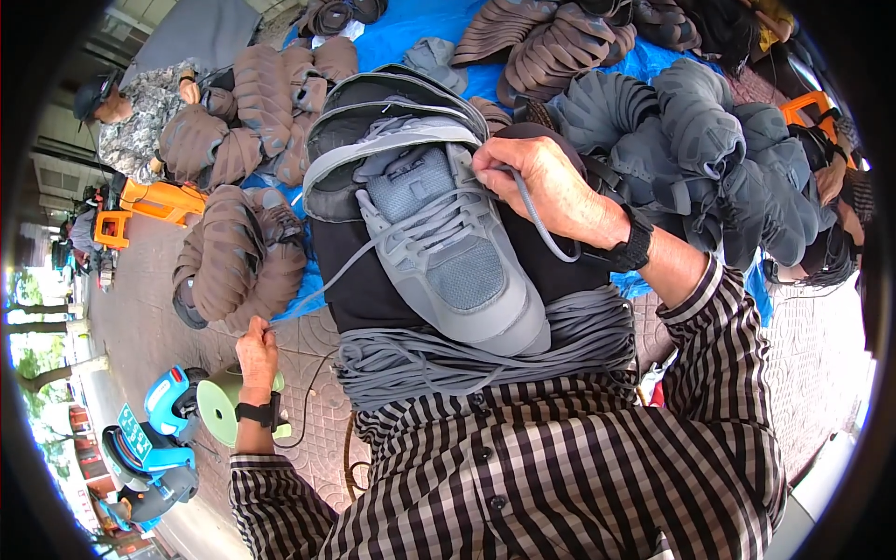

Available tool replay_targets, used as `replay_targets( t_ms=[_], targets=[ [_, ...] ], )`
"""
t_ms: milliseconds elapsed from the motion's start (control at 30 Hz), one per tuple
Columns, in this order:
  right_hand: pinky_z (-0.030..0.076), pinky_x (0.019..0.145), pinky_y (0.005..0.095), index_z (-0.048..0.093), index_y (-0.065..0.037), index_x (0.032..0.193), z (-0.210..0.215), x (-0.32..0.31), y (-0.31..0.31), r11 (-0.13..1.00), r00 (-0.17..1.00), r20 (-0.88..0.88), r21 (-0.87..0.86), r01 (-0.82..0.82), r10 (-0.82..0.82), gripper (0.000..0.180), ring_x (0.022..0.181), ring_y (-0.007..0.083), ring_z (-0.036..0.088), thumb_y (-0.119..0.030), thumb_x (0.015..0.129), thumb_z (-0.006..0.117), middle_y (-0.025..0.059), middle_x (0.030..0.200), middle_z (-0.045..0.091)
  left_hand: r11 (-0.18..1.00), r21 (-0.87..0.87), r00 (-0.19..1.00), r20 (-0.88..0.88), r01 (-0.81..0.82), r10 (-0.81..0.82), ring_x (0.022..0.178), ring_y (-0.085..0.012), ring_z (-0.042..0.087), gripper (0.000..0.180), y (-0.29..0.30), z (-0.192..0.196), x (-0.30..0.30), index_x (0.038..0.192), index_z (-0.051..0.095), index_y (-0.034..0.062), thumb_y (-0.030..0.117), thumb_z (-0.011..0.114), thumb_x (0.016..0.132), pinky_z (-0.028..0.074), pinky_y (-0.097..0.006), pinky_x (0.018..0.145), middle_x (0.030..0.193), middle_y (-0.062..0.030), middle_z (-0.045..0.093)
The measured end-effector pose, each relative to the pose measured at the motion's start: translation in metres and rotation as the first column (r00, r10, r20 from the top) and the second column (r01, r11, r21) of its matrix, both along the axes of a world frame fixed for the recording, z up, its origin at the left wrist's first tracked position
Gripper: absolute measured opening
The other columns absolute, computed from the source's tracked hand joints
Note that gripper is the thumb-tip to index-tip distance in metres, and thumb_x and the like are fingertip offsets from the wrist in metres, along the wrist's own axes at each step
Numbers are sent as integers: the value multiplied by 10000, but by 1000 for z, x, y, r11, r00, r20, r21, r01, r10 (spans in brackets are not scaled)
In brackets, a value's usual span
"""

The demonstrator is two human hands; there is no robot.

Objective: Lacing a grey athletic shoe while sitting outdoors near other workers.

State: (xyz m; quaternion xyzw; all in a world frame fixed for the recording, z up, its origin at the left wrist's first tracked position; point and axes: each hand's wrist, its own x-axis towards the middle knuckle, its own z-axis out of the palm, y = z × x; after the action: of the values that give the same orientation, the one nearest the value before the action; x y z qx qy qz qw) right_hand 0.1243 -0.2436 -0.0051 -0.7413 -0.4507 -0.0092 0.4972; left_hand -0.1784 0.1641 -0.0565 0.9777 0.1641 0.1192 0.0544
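Observation:
A grey sneaker upper lies across my lap, its toe toward me and its tongue away from me. A grey shoelace crosses its eyelets in the middle. My left hand, out to the left, pinches one end of that lace, pulled fairly taut. My right hand is closed on the lace's other side beside the upper's top right eyelets, and a loop hangs below its fingers. More grey uppers are nested beyond the tongue. A thick bundle of grey laces rests on my lap below the toe.
Brown uppers are piled at the left and grey ones at the right, partly on a blue tarp. Orange stools stand far left, near a person in patterned clothing. A pale green roll is below my left hand.

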Motion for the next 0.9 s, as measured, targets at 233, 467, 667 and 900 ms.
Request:
replay_targets(
  t_ms=[233, 467, 667, 900],
  targets=[
    [487, 603, 365, 595, 1, 848, 3, 3, 0, 999, 999, 41, -26, 28, -26, 68, 655, 340, 628, -12, 801, 643, 162, 677, 609, 986, -102, 991, -39, -131, 127, 603, -383, 590, 134, 1, -2, -3, 879, 530, 54, -14, 594, 783, 474, -431, 584, 637, -183, 566],
    [486, 609, 399, 584, -8, 867, 2, 1, 8, 1000, 999, 32, -1, -27, 27, 89, 681, 368, 626, -5, 790, 631, 172, 689, 612, 972, -198, 987, 81, -124, 142, 586, -239, 582, 140, -40, 23, 15, 875, 529, 59, -31, 608, 803, 471, -322, 582, 674, -114, 560],
    [482, 616, 435, 570, -26, 896, 8, 1, 13, 990, 989, 145, -142, 16, 5, 125, 716, 385, 633, -16, 784, 623, 181, 719, 630, 821, -543, 935, 354, 175, 35, 754, -90, 600, 80, -120, 58, 72, 925, 585, 2, 5, 638, 864, 485, -240, 686, 811, -42, 637],
    [488, 612, 357, 548, -20, 889, 11, 3, 13, 991, 999, -5, -124, -50, 50, 125, 646, 310, 626, 10, 794, 623, 151, 693, 606, 666, -590, 848, 514, 458, -128, 799, -93, 622, 148, -182, 71, 144, 991, 601, -20, 72, 666, 895, 495, -229, 731, 859, -42, 647]
  ],
)
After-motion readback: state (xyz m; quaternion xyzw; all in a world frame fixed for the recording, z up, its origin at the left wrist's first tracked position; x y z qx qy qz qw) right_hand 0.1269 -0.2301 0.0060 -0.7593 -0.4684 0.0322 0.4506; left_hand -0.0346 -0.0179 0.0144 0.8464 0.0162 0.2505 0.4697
